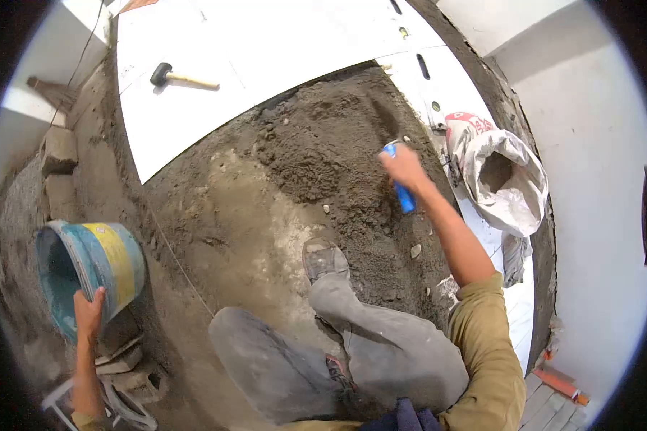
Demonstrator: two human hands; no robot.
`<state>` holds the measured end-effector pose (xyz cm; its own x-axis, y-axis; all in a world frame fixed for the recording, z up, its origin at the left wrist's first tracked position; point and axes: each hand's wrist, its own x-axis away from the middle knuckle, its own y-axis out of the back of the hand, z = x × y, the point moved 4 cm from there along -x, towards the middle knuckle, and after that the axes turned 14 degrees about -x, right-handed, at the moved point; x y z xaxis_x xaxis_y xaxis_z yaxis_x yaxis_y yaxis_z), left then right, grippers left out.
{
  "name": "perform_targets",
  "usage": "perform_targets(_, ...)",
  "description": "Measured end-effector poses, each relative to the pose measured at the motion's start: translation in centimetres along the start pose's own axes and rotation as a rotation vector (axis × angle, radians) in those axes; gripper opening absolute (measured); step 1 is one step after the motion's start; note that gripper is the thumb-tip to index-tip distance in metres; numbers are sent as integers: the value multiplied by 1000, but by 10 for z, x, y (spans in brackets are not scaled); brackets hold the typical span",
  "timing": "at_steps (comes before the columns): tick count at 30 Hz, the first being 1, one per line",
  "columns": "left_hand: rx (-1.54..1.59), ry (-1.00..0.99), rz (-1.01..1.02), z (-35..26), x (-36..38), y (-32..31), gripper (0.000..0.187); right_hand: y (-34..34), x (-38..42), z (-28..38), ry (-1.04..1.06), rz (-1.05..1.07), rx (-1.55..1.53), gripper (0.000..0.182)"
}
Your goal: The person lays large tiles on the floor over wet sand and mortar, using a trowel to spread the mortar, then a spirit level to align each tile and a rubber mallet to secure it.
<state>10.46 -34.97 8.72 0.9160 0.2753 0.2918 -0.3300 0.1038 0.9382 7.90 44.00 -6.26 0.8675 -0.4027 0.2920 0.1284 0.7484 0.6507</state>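
Note:
My left hand is closed on the rim of a teal bucket with a yellow label. The bucket is tilted, its mouth facing left. Over the damp mortar, my right hand is wrapped round a blue-handled tool. The tool's far end blurs into the dark mortar, and I cannot tell its shape. Below both hands lies a rough bed of grey mortar, bordered by large white tiles at the back and a white tile strip along the right.
A rubber mallet lies on the white tiles. An open white sack with grey powder stands at right, near a spirit level. A string runs across the floor at left. Concrete blocks line the left side.

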Motion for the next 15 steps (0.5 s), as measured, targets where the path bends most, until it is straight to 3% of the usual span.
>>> perform_targets(2,121,-70,15,0,-3,0,60,15,-21,-7,0,35,-29,40)
perform_targets(4,144,-35,128,-34,10,25,60,17,-18,14,147,-89,27,40)
perform_targets(6,72,-86,-85,-19,8,14,59,5,-12,31,197,117,256,40)
perform_targets(9,69,-84,-79,-15,5,12,58,-36,3,81,395,388,497,39)
perform_targets(13,164,-166,-90,-29,11,25,52,-97,23,177,729,545,545,36)
perform_targets(15,204,-204,-144,-25,12,23,49,-137,27,203,711,618,538,37)
